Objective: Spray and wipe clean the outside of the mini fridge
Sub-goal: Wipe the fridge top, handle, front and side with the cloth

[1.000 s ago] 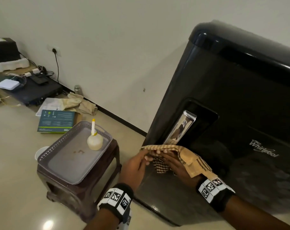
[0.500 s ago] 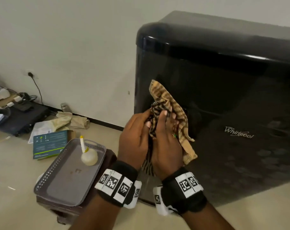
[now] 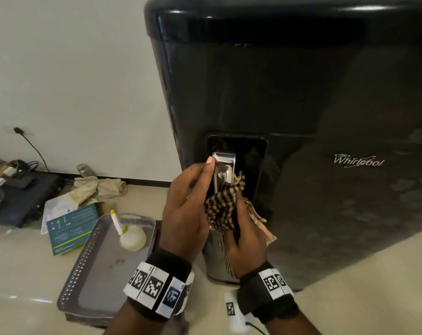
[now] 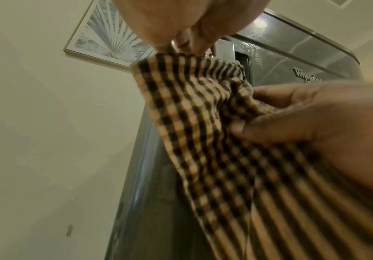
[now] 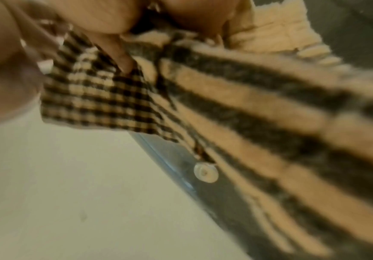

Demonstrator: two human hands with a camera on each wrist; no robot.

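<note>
The black mini fridge [image 3: 289,97] fills the right of the head view, with a chrome handle [image 3: 225,165] set in a recess on its front. A tan and black checked cloth [image 3: 221,209] is bunched against the lower part of that handle. My right hand [image 3: 243,223] grips the cloth from below. My left hand [image 3: 200,187] is beside the handle's left edge, one fingertip up at its top. In the left wrist view its fingers [image 4: 181,40] pinch the cloth [image 4: 203,123] at its upper edge. The spray bottle [image 3: 131,236] stands in a grey tray [image 3: 91,274] to my left.
The tray sits on a dark stool close to the fridge's left corner. A teal box [image 3: 70,228], papers and rags [image 3: 101,187] lie on the floor by the white wall. Cables and electronics [image 3: 19,187] are at the far left. A framed picture [image 4: 105,35] hangs on the wall.
Both hands have come down from the upper door front to the recessed handle with the cloth. The cloth is now bunched against the handle rather than spread on the door.
</note>
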